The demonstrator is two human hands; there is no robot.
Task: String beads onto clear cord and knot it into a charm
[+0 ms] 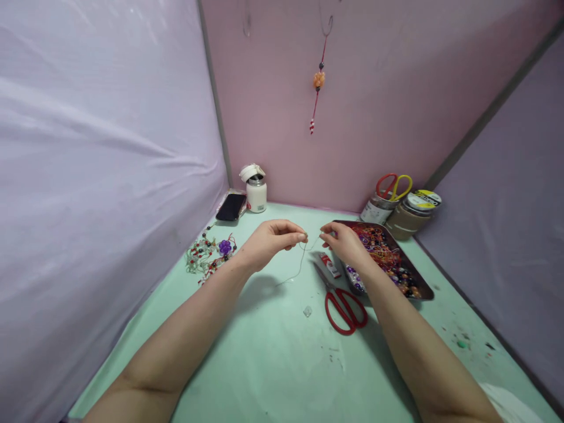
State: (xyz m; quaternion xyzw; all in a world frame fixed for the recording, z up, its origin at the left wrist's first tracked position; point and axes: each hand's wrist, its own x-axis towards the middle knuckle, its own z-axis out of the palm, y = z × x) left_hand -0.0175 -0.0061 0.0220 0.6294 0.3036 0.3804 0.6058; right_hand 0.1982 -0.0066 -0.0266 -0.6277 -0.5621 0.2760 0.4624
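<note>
Above the middle of the pale green table, my left hand (pixel 277 238) is closed, thumb and forefinger pinching a thin thread (pixel 301 265) near a tiny bit I cannot make out. One tail of this thread hangs down and curves left to the table. My right hand (pixel 346 244) is a little apart to the right, its fingertips pinched on another stretch of the thread. Below it lie red-handled scissors (pixel 338 295) and a small red-and-white tube (pixel 329 265). A small clear piece (pixel 307 311) rests left of the scissors' handles.
A dark tray (pixel 425 291) of beads and cords sits right. Beaded strings (pixel 207 255), a phone (pixel 231 207) and a white bottle (pixel 257 195) are at left. Jars (pixel 408 220) stand back right, one holding scissors (pixel 393 185). A beaded pendant (pixel 319 80) hangs on the wall.
</note>
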